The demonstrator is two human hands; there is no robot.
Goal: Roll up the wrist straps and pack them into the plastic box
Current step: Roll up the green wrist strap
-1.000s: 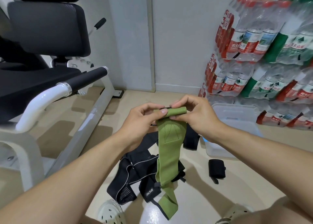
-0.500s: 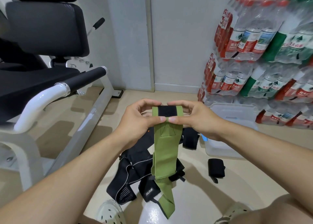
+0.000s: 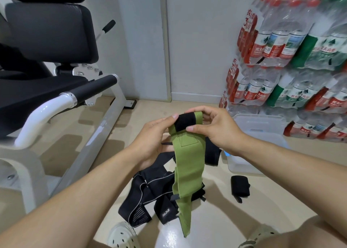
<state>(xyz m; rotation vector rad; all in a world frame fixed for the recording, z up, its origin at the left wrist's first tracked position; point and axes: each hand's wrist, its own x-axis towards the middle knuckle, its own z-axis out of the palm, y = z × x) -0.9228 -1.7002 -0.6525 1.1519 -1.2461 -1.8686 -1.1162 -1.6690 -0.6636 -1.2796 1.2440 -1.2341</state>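
The green wrist strap (image 3: 185, 165) is held up in front of the person, above the floor (image 3: 262, 206). Its top end is folded over, exposing a black fastener patch (image 3: 185, 122) that faces the camera. The left hand (image 3: 150, 140) grips the left edge of this folded end: the thumb tip presses on the front beside the patch, and the remaining fingers curl behind the strap. The right hand (image 3: 216, 127) pinches the right side of the folded end: the thumb lies on the front just below the patch, and the curled fingers (image 3: 195, 110) reach over the top edge. The strap body hangs straight down between the two forearms; its free end drapes over a pile of black straps (image 3: 150, 199) on the floor.

A rolled black strap (image 3: 240, 187) lies on the floor to the right of the pile, apart from it. The clear plastic box (image 3: 259, 127) stands on the floor behind the right wrist, next to stacked packs of water bottles (image 3: 291, 46). A black-and-white exercise machine (image 3: 50, 82) occupies the left side.
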